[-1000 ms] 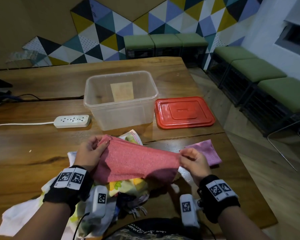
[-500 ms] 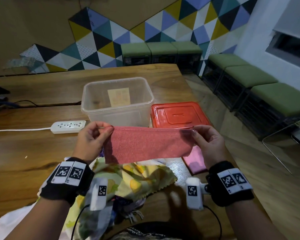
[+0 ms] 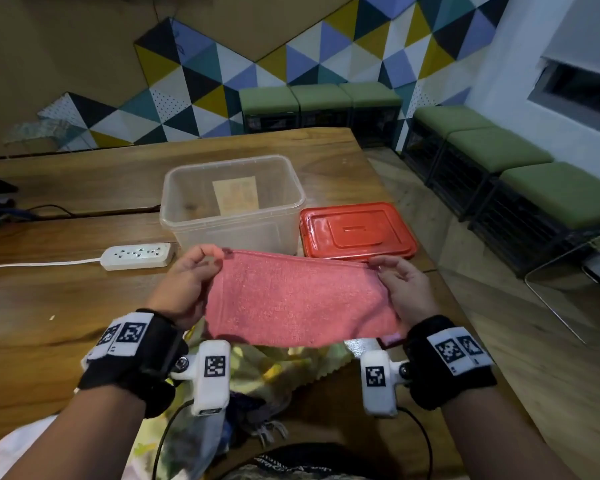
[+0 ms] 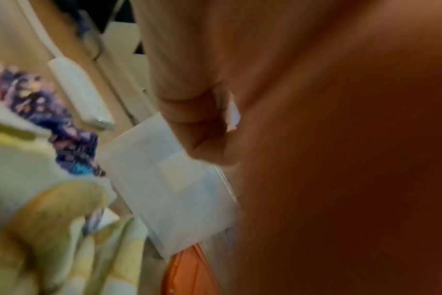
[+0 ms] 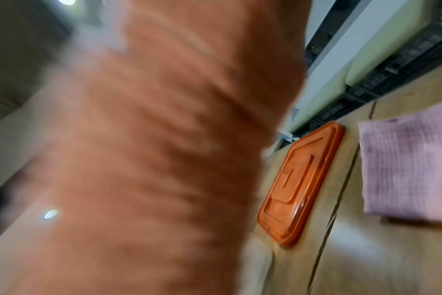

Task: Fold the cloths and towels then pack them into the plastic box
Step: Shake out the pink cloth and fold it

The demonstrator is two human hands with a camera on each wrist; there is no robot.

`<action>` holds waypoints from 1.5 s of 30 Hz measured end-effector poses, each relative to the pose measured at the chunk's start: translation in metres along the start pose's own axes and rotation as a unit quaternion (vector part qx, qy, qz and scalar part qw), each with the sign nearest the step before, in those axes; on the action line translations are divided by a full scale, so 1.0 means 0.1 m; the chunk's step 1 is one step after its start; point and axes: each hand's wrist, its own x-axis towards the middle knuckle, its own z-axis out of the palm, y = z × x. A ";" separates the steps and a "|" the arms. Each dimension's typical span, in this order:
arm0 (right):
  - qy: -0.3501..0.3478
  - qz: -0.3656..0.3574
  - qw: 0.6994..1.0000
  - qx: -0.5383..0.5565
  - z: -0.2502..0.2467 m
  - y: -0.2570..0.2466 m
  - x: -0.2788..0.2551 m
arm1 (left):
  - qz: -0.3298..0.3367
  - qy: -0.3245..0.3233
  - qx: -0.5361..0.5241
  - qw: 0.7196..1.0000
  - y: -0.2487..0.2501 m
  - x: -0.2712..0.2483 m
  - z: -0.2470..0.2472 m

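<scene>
Held taut above the wooden surface [image 3: 66,299]: a folded pink terry cloth [image 3: 298,299], top corners pinched in left hand [image 3: 184,289] and right hand [image 3: 404,289], each grip closed on fabric. Beyond it, clear plastic box [image 3: 232,233], open; red rectangular lid [image 3: 357,232] beside.

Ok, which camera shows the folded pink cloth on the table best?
Right wrist: the folded pink cloth lies unobstructed beside the red lid. The head view shows only a sliver under the right hand; the left wrist shows none.
</scene>
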 end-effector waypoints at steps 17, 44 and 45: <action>-0.066 0.188 0.979 -0.034 0.10 0.45 -0.06 | -0.197 -0.060 0.235 0.950 -0.10 -0.14 -0.36; -0.202 0.168 0.965 -0.008 0.02 0.53 -0.28 | -0.182 -0.048 0.151 0.970 -0.14 -0.37 -0.42; -0.201 0.159 0.967 -0.011 0.06 0.48 -0.31 | -0.181 -0.053 0.155 0.970 -0.10 -0.39 -0.37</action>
